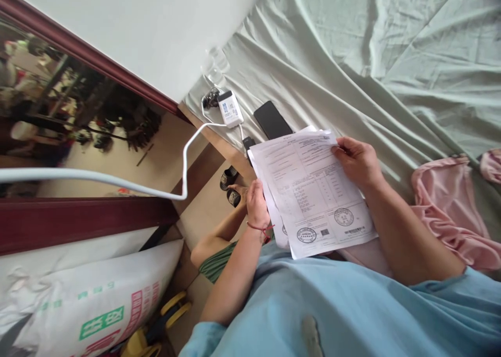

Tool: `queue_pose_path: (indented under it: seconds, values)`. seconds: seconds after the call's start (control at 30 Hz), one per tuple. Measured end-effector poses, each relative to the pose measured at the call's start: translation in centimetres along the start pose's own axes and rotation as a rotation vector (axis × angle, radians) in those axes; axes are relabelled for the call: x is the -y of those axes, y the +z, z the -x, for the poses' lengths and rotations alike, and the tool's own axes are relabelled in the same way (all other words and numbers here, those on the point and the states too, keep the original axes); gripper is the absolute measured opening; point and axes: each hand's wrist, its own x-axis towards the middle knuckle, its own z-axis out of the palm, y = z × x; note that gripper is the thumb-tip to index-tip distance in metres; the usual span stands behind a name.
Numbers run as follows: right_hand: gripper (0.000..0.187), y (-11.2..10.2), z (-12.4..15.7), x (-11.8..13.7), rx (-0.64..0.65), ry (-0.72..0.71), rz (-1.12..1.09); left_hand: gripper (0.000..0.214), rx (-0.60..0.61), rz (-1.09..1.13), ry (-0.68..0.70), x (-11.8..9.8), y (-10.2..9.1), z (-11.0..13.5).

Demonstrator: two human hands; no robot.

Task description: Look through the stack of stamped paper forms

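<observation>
Several printed paper sheets (pixel 313 190) lie loosely stacked over my lap, with tables of text, a barcode and two round black stamps on the top one. My left hand (pixel 257 206), a red string at its wrist, is closed at the sheets' left edge, its fingers partly behind the paper. At the upper right corner, my right hand (pixel 358 161) pinches the stack between thumb and fingers. Just beyond the papers a black smartphone (pixel 273 119) rests on the bed sheet. Close to it are a white power strip (pixel 230 109) and a black plug (pixel 248 144).
A pale green sheet (pixel 364 59) covers the bed. Pink cloth (pixel 446 200) lies to the right. A white cable (pixel 117 177) crosses the doorway at left. Clear cups (pixel 215 64) stand by the wall. A printed white sack (pixel 97 299) sits at lower left.
</observation>
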Motion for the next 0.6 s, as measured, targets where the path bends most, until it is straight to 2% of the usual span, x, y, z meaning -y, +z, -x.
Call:
queue_pose_path:
  seconds: [0.1,0.3,0.43,0.53,0.6]
  values:
    - [0.013,0.04,0.07,0.23,-0.027,0.005,0.018,0.047,0.001,-0.001,0.017,-0.02,0.12,0.12]
    - [0.005,-0.20,-0.06,0.43,-0.213,0.074,0.060,0.050,-0.011,-0.077,0.071,-0.19,0.21,0.29]
    - [0.011,0.00,-0.16,0.53,-0.260,0.124,-0.132,0.051,-0.009,-0.098,0.073,-0.45,0.22,0.34]
    - [0.016,-0.16,-0.24,0.74,-0.239,0.218,-0.319,0.049,0.018,-0.100,0.054,-0.70,0.21,0.38]
    - [0.018,-0.63,-0.38,0.71,-0.178,0.257,-0.413,0.048,0.036,-0.086,0.011,-0.90,0.27,0.44]
